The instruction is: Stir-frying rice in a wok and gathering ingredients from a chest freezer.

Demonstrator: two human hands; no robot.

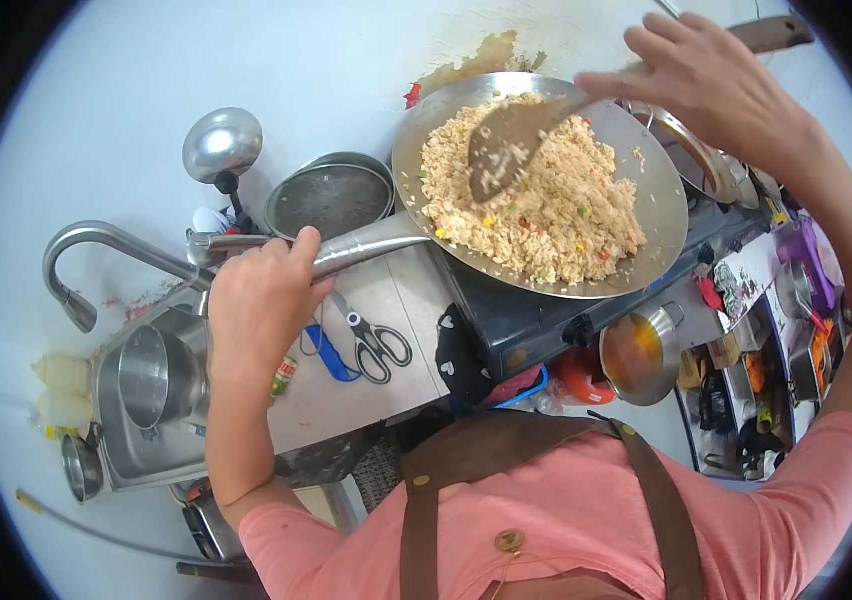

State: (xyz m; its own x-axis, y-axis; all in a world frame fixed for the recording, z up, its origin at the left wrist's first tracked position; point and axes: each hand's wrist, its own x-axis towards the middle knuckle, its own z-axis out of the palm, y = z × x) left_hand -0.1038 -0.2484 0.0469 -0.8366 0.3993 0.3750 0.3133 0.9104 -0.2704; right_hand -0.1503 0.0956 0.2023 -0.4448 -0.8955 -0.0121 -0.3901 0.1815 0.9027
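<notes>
A wide steel wok sits over the dark gas stove, heaped with fried rice flecked with red, green and yellow bits. My left hand is wrapped around the wok's long metal handle. Above the wok's far right rim, my right hand grips a brown wooden spatula. The spatula's blade lies over the left half of the rice, with grains stuck to it. Part of the spatula's shaft is hidden by my right hand, and its end shows beyond.
Black-handled scissors and a blue strap-like item lie on the counter. Left are a sink holding a steel pot and a curved faucet. Dark round pans stand behind the handle. A pot sits right of the wok.
</notes>
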